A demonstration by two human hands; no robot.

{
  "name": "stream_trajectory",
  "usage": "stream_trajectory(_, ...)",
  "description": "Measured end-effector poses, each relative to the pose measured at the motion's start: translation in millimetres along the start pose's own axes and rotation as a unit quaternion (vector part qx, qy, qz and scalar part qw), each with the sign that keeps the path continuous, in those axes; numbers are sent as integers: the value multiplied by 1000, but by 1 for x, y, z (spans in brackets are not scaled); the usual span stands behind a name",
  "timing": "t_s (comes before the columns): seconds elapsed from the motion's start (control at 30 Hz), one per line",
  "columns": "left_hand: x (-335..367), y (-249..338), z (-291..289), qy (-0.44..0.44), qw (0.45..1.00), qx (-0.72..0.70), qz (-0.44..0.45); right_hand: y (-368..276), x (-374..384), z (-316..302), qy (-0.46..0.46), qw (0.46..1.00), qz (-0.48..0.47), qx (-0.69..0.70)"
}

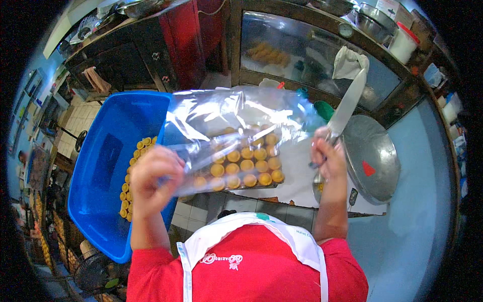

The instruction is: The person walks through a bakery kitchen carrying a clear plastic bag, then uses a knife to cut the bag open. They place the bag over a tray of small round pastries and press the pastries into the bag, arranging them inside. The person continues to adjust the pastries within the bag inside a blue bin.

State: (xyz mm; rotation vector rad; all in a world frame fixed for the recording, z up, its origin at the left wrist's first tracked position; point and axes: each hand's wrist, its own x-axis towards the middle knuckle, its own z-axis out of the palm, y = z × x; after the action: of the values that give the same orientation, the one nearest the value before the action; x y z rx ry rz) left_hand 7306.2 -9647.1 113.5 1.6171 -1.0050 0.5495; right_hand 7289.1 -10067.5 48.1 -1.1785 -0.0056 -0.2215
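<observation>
My left hand (158, 173), blurred, is closed on the near left edge of a clear plastic sheet or bag (201, 116). The plastic stretches rightward toward my right hand (328, 153). That hand is closed around a large knife (348, 105), its broad blade pointing up and to the right. Whether my right fingers also pinch the plastic I cannot tell. Beneath and partly behind the shiny plastic lie several rows of small round golden pastries (247, 165). At the left, a blue plastic tub (113, 116) holds more pastries (126, 194), partly hidden by my left hand.
A white-topped table (297, 173) bears the pastries. On its right leans a large round metal tray (372, 151) with a red triangular piece (369, 168) on it. A green bowl (323, 109) and a glass-fronted cabinet (302, 55) stand behind. A dark wooden cabinet (121, 60) is far left.
</observation>
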Motion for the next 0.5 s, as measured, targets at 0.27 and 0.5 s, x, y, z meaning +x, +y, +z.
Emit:
stream_trajectory(0.27,-155,-32,70,-148,941,54,-299,162,-34,-81,64,975,207,-55)
stream_trajectory(0.5,-233,-55,99,-327,808,143,-469,256,-73,-117,91,943,304,-95)
